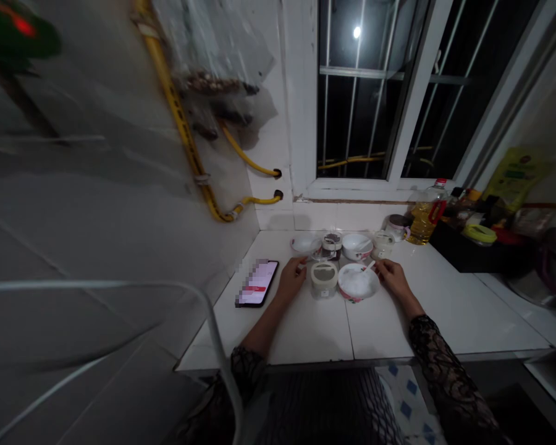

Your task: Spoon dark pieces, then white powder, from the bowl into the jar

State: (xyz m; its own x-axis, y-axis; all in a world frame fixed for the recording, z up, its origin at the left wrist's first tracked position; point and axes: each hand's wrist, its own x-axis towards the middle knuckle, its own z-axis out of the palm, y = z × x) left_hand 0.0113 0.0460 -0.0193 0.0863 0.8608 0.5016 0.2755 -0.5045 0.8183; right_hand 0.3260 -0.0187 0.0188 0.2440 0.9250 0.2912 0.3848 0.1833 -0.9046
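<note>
My right hand (391,278) pinches the end of a white spoon (369,267). The spoon's other end rests in a flower-patterned bowl (358,293) of white, powdery or grainy stuff. To the left of that bowl stands a clear jar (324,290) with a pale lid. My left hand (291,278) is on the counter just left of this jar, fingers curled in with nothing visible in them. Behind are a shallow white bowl (304,245), a jar with dark contents (332,248), a white bowl with a spoon (356,245) and another pale-lidded jar (382,246).
A lit phone (258,284) lies left of my left hand on the white tiled counter (306,334). At the back right are an oil bottle (424,217), a cup (397,227) and a black rack (458,247) of condiments. Yellow pipe (185,123) runs down the left wall.
</note>
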